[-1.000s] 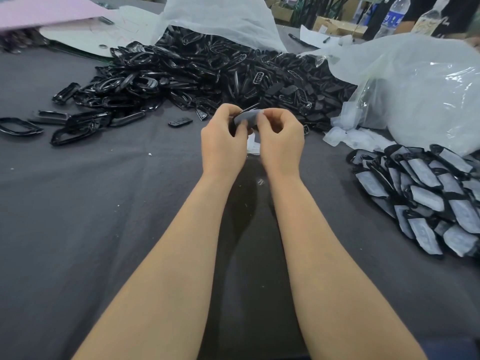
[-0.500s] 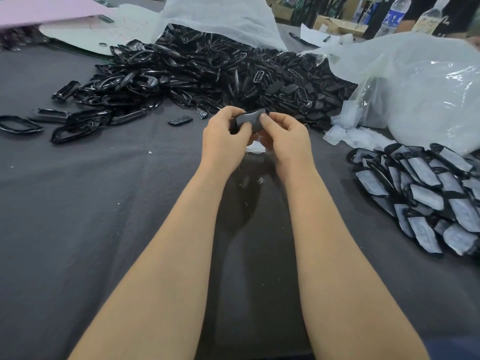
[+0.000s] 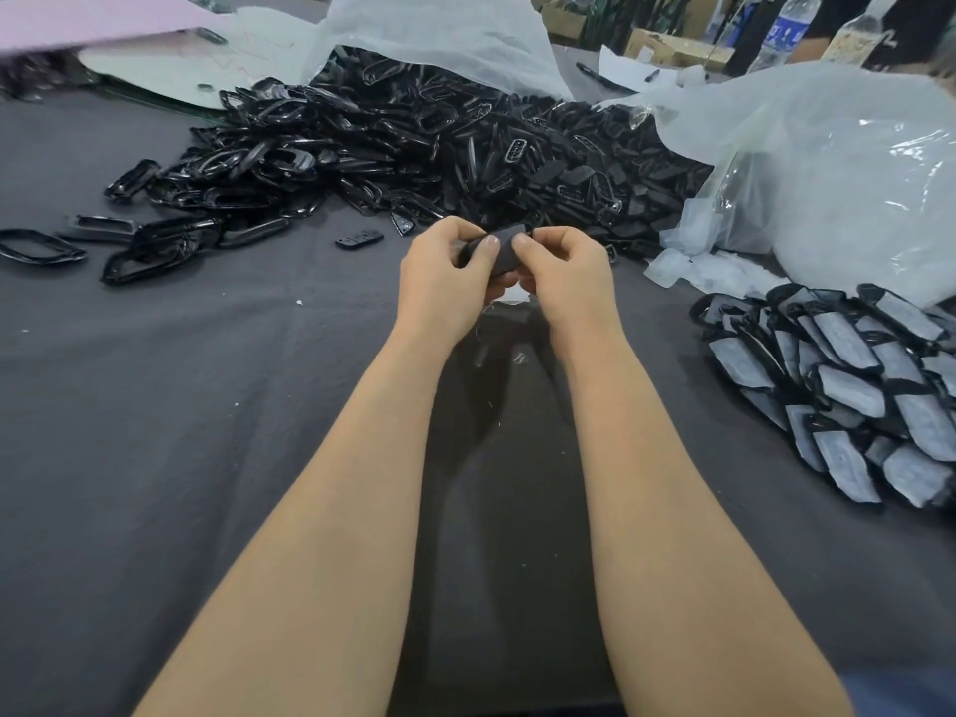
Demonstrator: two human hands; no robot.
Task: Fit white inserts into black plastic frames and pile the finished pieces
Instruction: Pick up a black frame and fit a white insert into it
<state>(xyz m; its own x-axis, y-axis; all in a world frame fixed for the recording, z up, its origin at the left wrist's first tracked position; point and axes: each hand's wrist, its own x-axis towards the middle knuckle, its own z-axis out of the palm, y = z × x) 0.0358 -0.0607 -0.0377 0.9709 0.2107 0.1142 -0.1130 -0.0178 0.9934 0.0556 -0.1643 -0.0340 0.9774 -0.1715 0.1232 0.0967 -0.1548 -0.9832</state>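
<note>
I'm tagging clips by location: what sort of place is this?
Probably a small factory assembly bench: a big heap of loose black frames, a pile of finished pieces and a translucent plastic bag on one table.

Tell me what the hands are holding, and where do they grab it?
One dark plastic piece. The left hand pinches its left end, and the right hand pinches its right end.

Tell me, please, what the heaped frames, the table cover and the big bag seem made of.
Heaped frames: hard black plastic, glossy; sharp highlights on rims. Table cover: probably woven cloth, matte grey; soft creases, lint. Big bag: thin translucent plastic film; crinkles, glare.
</note>
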